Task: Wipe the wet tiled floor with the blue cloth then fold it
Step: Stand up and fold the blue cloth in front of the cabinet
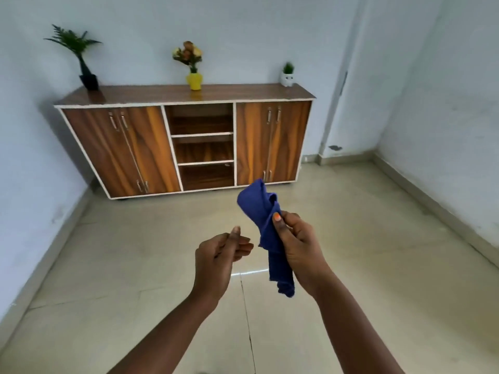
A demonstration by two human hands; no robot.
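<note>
The blue cloth (260,211) hangs bunched and upright in the air in front of me, high above the floor. My right hand (298,244) grips it around its middle, thumb pressed on the fabric; the upper end flares out above the hand and the lower end dangles below. My left hand (220,252) hovers a little to the left of the cloth, fingers loosely curled and apart, holding nothing and not touching the fabric. The beige tiled floor (140,265) lies below, with a bright glossy streak near a tile joint under my hands.
A wooden sideboard (186,141) with open middle shelves stands against the far wall. On its top sit a dark potted plant (81,58), a yellow flower vase (193,68) and a small white pot (287,75). Walls close in at left and right.
</note>
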